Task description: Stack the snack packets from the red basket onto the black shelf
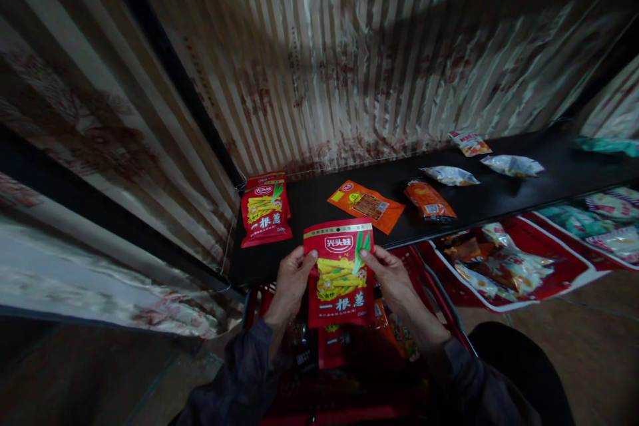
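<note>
Striped curtain cloth fills the upper frame, behind a black shelf running from centre to right. Below it, lower centre, a red basket sits under the hands, with more packets inside, count unclear. At right under the shelf, red display trays hold mixed snacks. Both hands hold one red snack packet upright over the basket at the shelf's front edge: left hand clamped on its left edge, right hand clamped on its right. On the shelf, counted: a stack of matching red packets at the left end, at least two; one flat orange packet; one orange pouch; two clear pouches; one small red-and-white packet at the back. Judged from the layout, several packets are already laid out, one is in hand and more remain in the basket.
</note>
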`<state>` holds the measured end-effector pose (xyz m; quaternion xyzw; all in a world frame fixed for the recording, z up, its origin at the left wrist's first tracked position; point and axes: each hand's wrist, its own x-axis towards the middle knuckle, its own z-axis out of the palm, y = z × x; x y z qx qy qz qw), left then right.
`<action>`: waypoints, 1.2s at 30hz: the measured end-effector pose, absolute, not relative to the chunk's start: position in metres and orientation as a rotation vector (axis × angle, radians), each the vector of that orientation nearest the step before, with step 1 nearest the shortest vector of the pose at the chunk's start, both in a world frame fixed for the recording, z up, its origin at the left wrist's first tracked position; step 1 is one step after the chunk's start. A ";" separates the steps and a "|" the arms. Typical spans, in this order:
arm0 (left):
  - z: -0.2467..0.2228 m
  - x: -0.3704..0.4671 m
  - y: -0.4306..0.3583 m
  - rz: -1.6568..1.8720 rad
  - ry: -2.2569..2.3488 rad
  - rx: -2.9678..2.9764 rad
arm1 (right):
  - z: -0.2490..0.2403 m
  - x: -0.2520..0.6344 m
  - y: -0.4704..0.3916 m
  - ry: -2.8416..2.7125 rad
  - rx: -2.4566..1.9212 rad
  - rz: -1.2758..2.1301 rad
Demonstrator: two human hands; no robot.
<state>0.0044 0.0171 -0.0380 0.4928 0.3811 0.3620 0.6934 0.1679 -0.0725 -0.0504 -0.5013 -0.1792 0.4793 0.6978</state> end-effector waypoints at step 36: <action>0.005 0.014 -0.055 0.968 0.829 0.761 | -0.005 0.172 -0.108 -0.423 -1.018 1.110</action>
